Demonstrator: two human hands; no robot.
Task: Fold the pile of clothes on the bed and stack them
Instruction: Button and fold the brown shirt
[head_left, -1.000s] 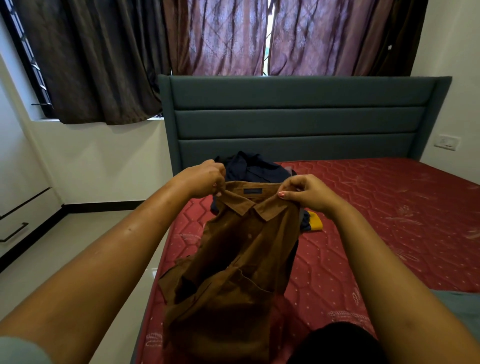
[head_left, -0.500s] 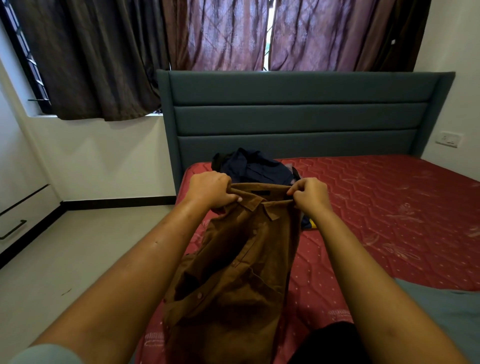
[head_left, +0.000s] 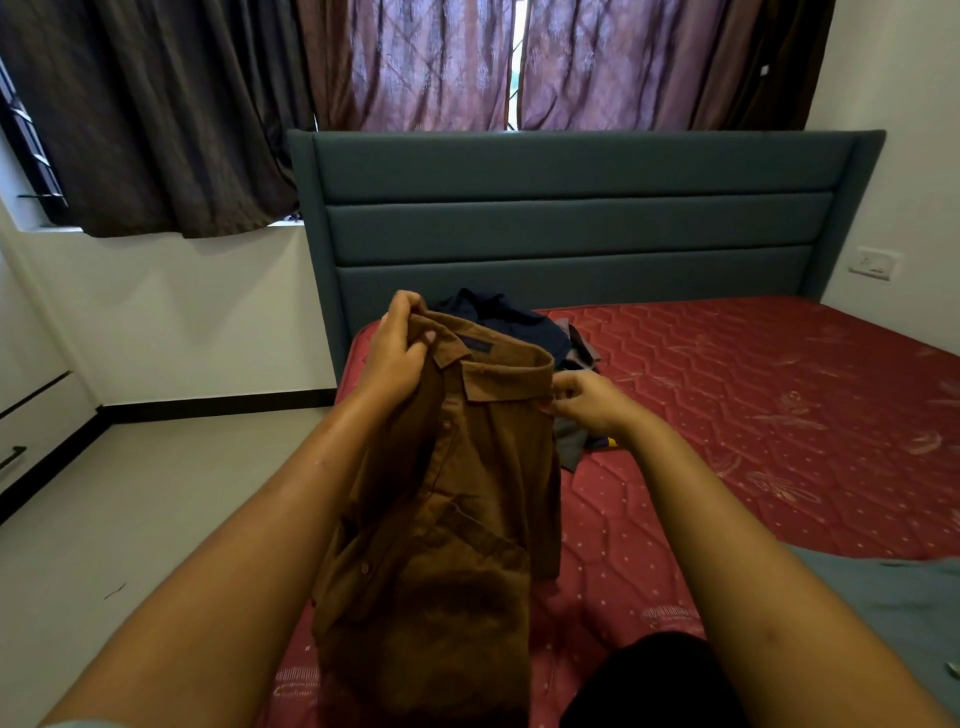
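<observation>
Starting at the left, the left hand (head_left: 397, 348) is curled tight on one end of the collar of the brown shirt (head_left: 452, 493), thumb over the front and fingers bunched behind. A second ago both hands pinched the collar level with each other and it faced square on. Now the left hand has climbed, the collar slopes down to the right, and the shirt's front has turned a little aside. The shirt hangs in the air from that hold, crumpled and doubled along its length, with its tail dropping by the near left edge of the mattress (head_left: 753, 415) — it is not laid flat anywhere yet. Just behind the collar lies the pile of clothes (head_left: 511, 322), a dark navy heap with grey bits and a scrap of yellow. It sits unfolded at the mattress's left side, near the headboard (head_left: 571, 223). Further right, the right hand (head_left: 589, 405) has dropped from the collar's top to the shirt's edge just under the collar's other end, where its fingertips pinch the cloth. My reading is that the grip is shifting toward the shoulders so the shirt can be shaken out and spread — folding of this piece has hardly begun, and no stack shows. At far right a grey cloth (head_left: 904, 597) covers the mattress's near corner
</observation>
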